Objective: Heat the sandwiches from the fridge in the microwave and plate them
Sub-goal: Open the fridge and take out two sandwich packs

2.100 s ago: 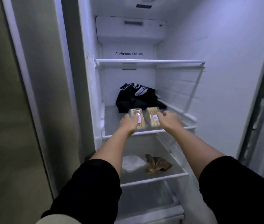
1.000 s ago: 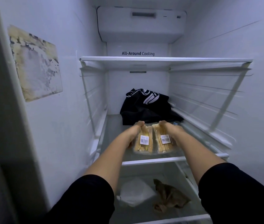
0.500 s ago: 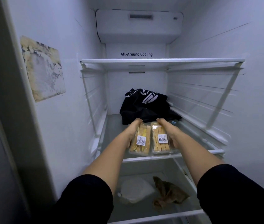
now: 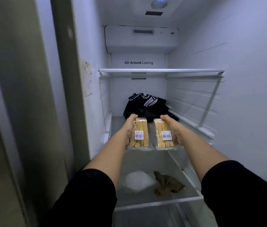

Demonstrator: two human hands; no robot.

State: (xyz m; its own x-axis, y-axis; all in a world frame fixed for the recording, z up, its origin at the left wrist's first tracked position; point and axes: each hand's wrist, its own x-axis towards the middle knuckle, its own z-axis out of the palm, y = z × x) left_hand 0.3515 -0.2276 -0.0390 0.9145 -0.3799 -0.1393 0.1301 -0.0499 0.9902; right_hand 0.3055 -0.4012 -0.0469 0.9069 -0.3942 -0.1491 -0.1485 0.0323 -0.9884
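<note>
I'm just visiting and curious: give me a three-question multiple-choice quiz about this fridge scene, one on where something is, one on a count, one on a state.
1. Where is the black bag?
A. on the bottom shelf
B. at the back of the middle shelf, behind the sandwich packs
C. on the top shelf

2. How many sandwich packs are held?
A. one
B. two
C. three

3. What are the hands doing?
A. each grips a pack
B. both hang idle
C. both press the door

Answers:
1 B, it sits behind the hands.
2 B, left pack and right pack.
3 A, the left hand and right hand curl their fingers round a pack each.
</note>
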